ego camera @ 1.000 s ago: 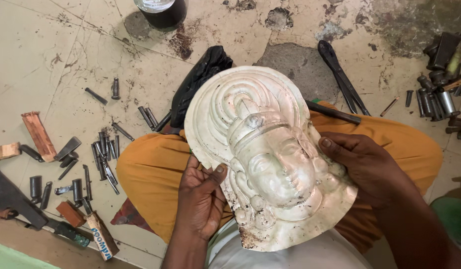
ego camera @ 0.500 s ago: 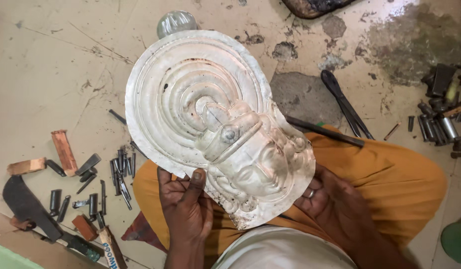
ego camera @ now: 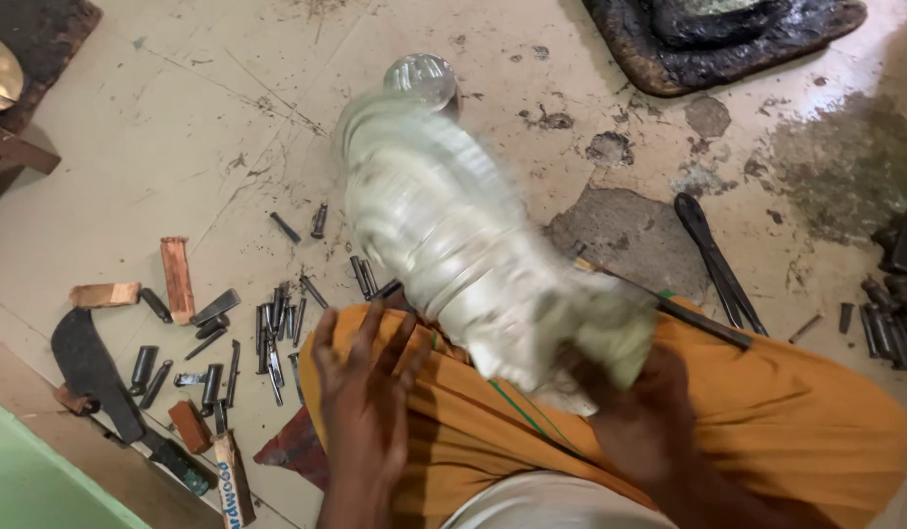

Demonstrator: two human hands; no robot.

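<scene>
A large silvery embossed metal face plaque [ego camera: 453,235], blurred by motion, tilts over my lap, which is draped in orange cloth [ego camera: 767,421]. My right hand [ego camera: 635,411] grips its lower edge. My left hand [ego camera: 365,392] is off the plaque, fingers spread, resting against the orange cloth on my left thigh just beside the plaque's lower left edge.
Several dark metal punches and chisels [ego camera: 267,323] lie scattered on the stained floor at left, with wooden blocks [ego camera: 176,277] and a curved blade [ego camera: 91,367]. Long black tongs [ego camera: 713,260] lie at right, more tools [ego camera: 894,313] at the right edge, a black pitch slab [ego camera: 718,39] at top.
The plaque has swung from face-up to tilted away and rightward. My left hand has let go of it and opened; my right hand keeps its hold.
</scene>
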